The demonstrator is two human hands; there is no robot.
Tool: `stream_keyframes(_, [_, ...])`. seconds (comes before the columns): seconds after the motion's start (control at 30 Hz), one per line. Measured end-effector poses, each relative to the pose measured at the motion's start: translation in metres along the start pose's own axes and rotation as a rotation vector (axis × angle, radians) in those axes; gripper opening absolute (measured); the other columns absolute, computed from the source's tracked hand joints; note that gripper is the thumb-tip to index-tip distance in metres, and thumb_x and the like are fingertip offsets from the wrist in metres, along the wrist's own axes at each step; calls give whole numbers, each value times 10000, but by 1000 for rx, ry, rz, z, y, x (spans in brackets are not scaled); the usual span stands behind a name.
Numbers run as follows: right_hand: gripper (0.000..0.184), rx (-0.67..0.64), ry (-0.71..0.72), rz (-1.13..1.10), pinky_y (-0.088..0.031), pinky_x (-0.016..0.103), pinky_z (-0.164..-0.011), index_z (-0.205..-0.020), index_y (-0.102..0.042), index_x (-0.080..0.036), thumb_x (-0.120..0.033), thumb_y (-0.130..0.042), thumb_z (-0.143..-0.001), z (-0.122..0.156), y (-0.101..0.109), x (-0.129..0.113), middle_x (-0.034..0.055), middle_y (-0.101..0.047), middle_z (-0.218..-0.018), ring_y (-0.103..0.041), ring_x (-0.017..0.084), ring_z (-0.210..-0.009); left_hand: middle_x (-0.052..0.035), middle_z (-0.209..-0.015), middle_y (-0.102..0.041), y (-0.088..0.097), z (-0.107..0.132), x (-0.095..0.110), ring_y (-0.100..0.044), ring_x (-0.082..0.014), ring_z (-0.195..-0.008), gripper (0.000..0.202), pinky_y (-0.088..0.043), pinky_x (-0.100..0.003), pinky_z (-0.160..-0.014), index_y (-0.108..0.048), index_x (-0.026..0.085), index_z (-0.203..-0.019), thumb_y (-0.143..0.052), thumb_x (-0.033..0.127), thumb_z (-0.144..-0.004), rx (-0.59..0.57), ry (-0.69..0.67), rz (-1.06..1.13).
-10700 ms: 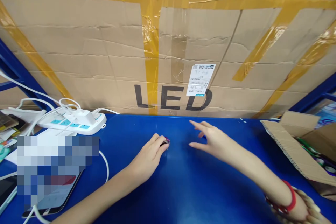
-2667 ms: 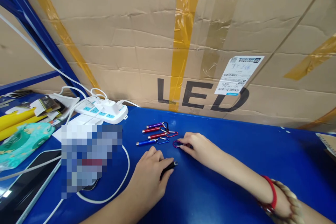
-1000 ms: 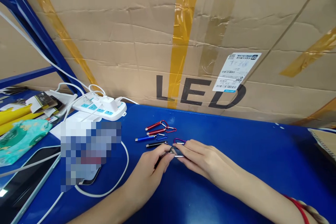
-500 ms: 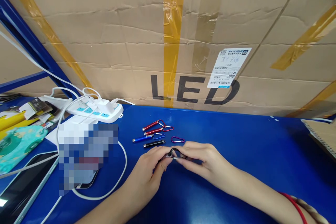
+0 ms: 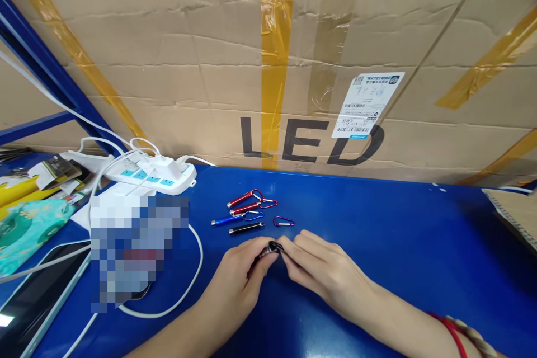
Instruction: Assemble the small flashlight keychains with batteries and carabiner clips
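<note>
Near the front middle of the table, my left hand is closed around a small keychain flashlight, of which only a ribbed metallic bit shows between thumb and fingers. A black carabiner sits at the fingertips, pinched by my right hand, whose fingers cover most of it. Whether the two pieces are joined cannot be seen. Just beyond lie a black flashlight without a clip, a purple carabiner, a blue flashlight with a blue carabiner, and two red flashlights with red carabiners.
A white power strip with plugs and white cables stands at the back left. A tablet, a blurred-out item and a teal packet lie on the left. A large cardboard box walls off the back of the blue table.
My right hand has drawn in toward my left, its fingers curling tighter. The black carabiner's loop, visible before, is now mostly covered. The flashlights on the table have stayed put.
</note>
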State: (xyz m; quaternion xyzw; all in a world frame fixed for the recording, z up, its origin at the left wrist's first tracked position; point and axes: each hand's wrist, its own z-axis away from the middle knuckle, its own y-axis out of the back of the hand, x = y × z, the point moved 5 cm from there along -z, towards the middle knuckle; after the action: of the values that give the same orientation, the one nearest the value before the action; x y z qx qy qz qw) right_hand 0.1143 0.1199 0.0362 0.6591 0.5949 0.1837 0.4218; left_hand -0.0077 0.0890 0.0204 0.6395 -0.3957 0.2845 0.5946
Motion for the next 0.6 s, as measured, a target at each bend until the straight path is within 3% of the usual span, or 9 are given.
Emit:
stream_keyframes(0.17, [248, -56, -111, -132, -454, 248, -542, -941, -599, -95, -201, -375, -942, 1, -3, 6, 40, -549, -683, -504, 132, -618, 48, -608, -440, -2, 0, -3, -398, -95, -553, 255, -339, -180, -545, -439, 187, -671, -367, 277, -899, 5, 82, 68])
stream_keyframes(0.23, [256, -74, -125, -124, -482, 240, -577, -1047, -586, -96, -204, -380, -941, 0, -2, 7, 47, -582, -741, -555, 138, -682, 50, -586, -423, 0, -1, -2, -388, -95, -539, 281, -328, -184, -533, -424, 188, -645, -363, 299, -895, 5, 95, 68])
stream_keyframes(0.37, [348, -107, -120, 9, -515, 214, -595, -1254, -483, -122, -233, -337, -958, -1, 1, 8, 53, -621, -872, -613, 129, -766, 52, -560, -417, 4, -1, -2, -390, -100, -521, 293, -316, -190, -512, -464, 187, -657, -365, 328, -894, -4, 118, 48])
stream_keyframes(0.5, [380, -170, 1, 239, -489, 243, -475, -1289, -446, -69, -193, -298, -962, 0, -2, 2, 43, -595, -762, -606, 150, -672, 31, -653, -523, 3, 1, -6, -481, -121, -614, 274, -363, -198, -582, -533, 190, -781, -346, 339, -914, -31, 127, 22])
stream_keyframes(0.6, [399, -197, 2, 251, -486, 244, -465, -1321, -404, -48, -180, -306, -958, 0, -2, 1, 43, -591, -759, -606, 152, -660, 15, -699, -573, 0, 3, -11, -511, -134, -631, 316, -365, -217, -591, -513, 190, -774, -301, 365, -931, -69, 162, -41])
